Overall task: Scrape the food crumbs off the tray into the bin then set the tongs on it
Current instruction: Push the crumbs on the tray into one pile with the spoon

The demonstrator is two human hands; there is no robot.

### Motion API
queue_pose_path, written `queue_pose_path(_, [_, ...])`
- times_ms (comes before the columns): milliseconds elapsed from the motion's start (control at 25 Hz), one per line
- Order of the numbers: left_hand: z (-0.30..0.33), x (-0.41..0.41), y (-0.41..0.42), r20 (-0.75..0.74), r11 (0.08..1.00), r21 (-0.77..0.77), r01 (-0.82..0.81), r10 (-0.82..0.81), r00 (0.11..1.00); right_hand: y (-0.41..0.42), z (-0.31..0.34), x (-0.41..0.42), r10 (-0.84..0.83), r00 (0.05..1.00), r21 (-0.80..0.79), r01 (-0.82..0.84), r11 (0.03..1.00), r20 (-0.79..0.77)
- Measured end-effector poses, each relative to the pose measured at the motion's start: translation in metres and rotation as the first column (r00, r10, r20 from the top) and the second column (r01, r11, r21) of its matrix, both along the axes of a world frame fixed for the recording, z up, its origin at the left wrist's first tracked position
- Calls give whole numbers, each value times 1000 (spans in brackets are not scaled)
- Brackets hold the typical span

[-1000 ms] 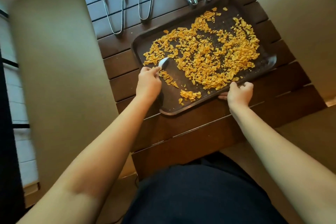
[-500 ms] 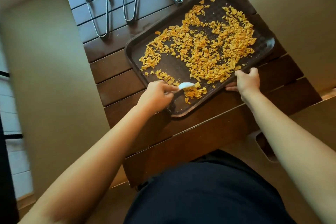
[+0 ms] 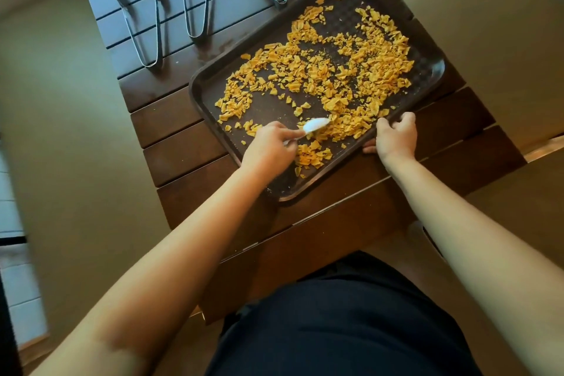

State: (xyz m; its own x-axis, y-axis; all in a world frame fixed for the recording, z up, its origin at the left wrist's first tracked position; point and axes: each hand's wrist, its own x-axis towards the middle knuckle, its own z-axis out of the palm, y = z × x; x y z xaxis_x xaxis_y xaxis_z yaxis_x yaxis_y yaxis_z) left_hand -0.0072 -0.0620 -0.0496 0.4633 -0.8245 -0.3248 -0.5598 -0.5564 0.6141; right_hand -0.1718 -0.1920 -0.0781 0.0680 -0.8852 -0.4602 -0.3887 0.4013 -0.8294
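Four tongs [image 3: 143, 21], seemingly unbranded

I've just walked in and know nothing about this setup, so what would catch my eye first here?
Bright orange food crumbs cover a dark brown tray on a slatted wooden table. The left hand holds a white spoon among the crumbs at the tray's near side, and the right hand grips its near edge. Metal tongs lie on the table beyond the tray.

Dark brown tray [image 3: 213, 91] flat on slatted table, askew; orange crumbs [image 3: 332, 70] scattered across it. Four metal tongs [image 3: 143, 15] beyond tray, off it.
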Motion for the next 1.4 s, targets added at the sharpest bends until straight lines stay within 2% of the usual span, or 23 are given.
queue_pose_path(120, [3, 2, 21, -21, 998, 30, 51, -50, 999, 2, -1, 0, 12, 1000, -23, -12, 1000, 1])
queue_pose_path(240, [5, 10, 7, -74, 989, -90, -114, 107, 991, 4, -1, 0, 3, 1000, -43, -4, 999, -22])
queue_pose_path(320, [5, 17, -11, -22, 958, -118, -260, 259, 966, 5, 0, 1, 8, 999, -47, -10, 999, -34])
queue_pose_path(400, [4, 22, -18, 29, 949, -87, -303, 307, 951, 4, 0, 1, 13, 999, -48, -15, 999, -39])
queue_pose_path(560, [4, 12, 2, 9, 987, -13, -160, 160, 987, 6, -1, 3, -11, 996, -84, 3, 997, -87])
queue_pose_path(720, [5, 4, 32, -12, 999, 28, -36, 36, 999, 11, 4, 14, -74, 964, -93, 52, 994, -256])
queue_pose_path(800, [9, 12, 40, -57, 990, -20, -136, 135, 989, 8, 9, 17, -69, 942, -35, 61, 998, -328])
queue_pose_path(880, [12, 29, 40, -17, 940, -106, -325, 325, 946, 5, 11, 14, 18, 876, -35, -39, 999, -481])
queue_pose_path(1000, [13, 61, 35, 80, 848, -136, -512, 525, 847, 8, 7, 8, 53, 763, -111, -162, 981, -645])
queue_pose_path(1080, [11, 73, 32, 112, 820, -122, -559, 571, 813, 11, 1, 7, 40, 708, -167, -220, 961, -705])
queue_pose_path(1160, [7, 74, 32, 124, 837, -115, -535, 547, 828, 11, -4, 5, 41, 675, -193, -268, 944, -736])
queue_pose_path(1400, [1, 33, 45, 57, 938, -92, -334, 340, 939, 11, -23, 0, 96, 679, -231, -374, 898, -728])
